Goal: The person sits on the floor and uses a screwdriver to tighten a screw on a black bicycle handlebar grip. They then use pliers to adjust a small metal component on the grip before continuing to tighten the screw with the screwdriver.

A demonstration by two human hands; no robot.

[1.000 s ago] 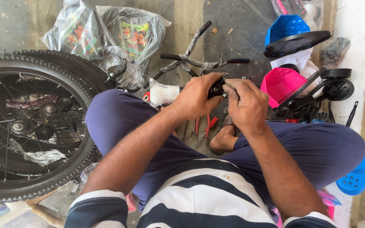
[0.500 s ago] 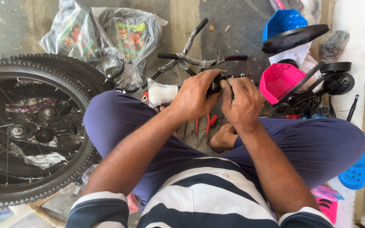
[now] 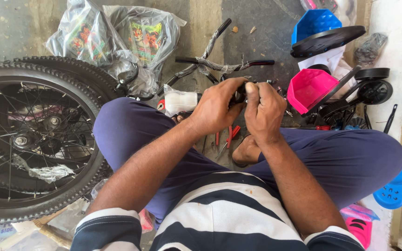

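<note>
Both hands meet over my crossed legs. My left hand (image 3: pixel 217 109) and my right hand (image 3: pixel 264 111) close together around a small black bicycle part (image 3: pixel 239 95), mostly hidden by the fingers. Just beyond lies a black bicycle handlebar (image 3: pixel 219 65) wrapped in clear plastic. Red-handled pliers (image 3: pixel 229 137) lie on the floor under my hands, between my legs.
A spoked bicycle wheel with black tyre (image 3: pixel 33 139) lies at the left. Plastic-wrapped printed parts (image 3: pixel 117 42) sit at the back. A pink basket (image 3: pixel 310 88), blue seat piece (image 3: pixel 315 23), black saddle (image 3: pixel 329 42) and small training wheels (image 3: pixel 373 86) crowd the right. A blue plastic piece (image 3: pixel 398 186) lies by my right knee.
My hands stay clasped on the small part, with only slight shifts of the fingers. The view has shifted a little.
</note>
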